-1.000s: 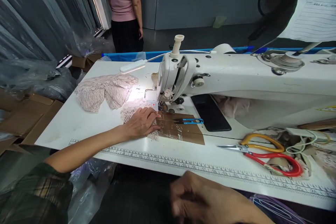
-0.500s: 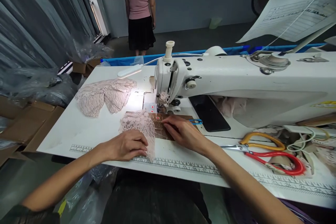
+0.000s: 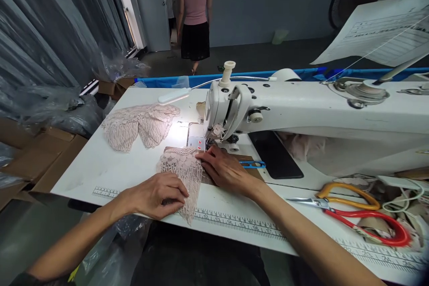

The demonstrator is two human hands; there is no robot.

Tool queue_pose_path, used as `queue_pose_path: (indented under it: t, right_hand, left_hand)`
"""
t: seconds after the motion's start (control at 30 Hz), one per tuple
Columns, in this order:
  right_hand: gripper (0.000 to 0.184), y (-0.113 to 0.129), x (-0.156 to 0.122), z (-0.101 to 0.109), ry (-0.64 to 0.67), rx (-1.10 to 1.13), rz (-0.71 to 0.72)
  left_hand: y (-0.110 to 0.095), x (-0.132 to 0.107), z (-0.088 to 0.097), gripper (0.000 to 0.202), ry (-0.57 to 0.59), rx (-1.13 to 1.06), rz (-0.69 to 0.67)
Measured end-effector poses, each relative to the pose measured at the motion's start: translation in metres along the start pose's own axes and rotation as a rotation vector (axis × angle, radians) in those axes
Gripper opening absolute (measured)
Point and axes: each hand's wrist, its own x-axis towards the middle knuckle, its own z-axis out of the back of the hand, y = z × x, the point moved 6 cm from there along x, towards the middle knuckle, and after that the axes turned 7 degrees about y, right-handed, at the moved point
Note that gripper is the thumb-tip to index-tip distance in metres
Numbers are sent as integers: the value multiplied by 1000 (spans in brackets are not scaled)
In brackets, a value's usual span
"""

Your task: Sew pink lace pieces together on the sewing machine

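A pale pink lace piece [image 3: 180,163] lies at the table's front, just left of and below the sewing machine's [image 3: 295,100] needle area. My left hand [image 3: 157,194] rests on its lower part, fingers curled and closed on the lace near its right edge. At the upper right corner of that lace, my right hand [image 3: 224,167] has thumb and fingertips pinched together on the edge. Under the lace and right hand is a brown board [image 3: 257,173], partly hidden. Blue thread snips [image 3: 254,164] lie on the board, right of my right hand.
More pink lace [image 3: 140,125] lies at the table's left. A black phone [image 3: 276,156] sits beneath the machine arm. Scissors with orange and red handles [image 3: 335,203] lie at right beside fabric scraps [image 3: 404,219]. Cardboard boxes [image 3: 63,156] stand left; a person [image 3: 195,13] is beyond the table.
My right hand has moved left from the board to the lace's upper corner. The left hand stays on the lace. The view has shifted slightly, and the person beyond has walked further away.
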Motion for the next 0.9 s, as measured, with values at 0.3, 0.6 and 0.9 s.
queue_pose_path:
  t: [0.3,0.6,0.9]
  right_hand:
    - [36,-3,0,0,54,44,68]
    - [42,-3,0,0,61,-9,76]
    - [32,12,7,-8,87,-192,3]
  left_hand:
    - [9,4,20,17,105,143,-22]
    - [11,-19,18,15,5,146,-38]
    - [-1,-25,12,15,-53,128,-68]
